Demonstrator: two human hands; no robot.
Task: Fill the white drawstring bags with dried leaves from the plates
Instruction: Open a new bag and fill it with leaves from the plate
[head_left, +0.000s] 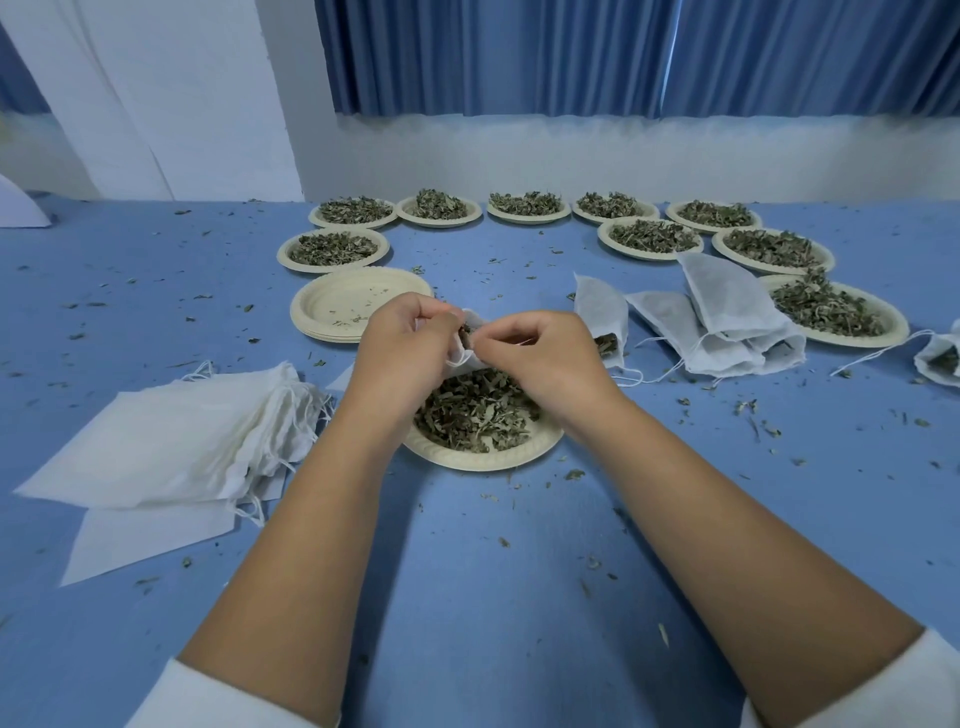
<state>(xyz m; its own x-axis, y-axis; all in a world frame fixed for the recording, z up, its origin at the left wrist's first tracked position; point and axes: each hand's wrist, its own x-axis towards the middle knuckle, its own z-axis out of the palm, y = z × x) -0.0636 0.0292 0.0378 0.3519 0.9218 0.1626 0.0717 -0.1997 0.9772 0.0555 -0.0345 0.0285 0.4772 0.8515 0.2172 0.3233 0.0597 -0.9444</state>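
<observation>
White bag (464, 359) pinched: left hand (402, 348), right hand (540, 356), fingers (485, 344) curled.

A table (493, 571) covered in a plain blue surface fills the near and middle ground, running from the near edge out to the far wall. Along the far side a low white wall (571, 156) meets the table's far edge. Above it hangs a blue curtain (571, 52) in close vertical folds, spanning from centre to right. To the far left stands a broad white panel (182, 93). A pale curved object (21, 205) lies at the left edge, cut off by the frame.
</observation>
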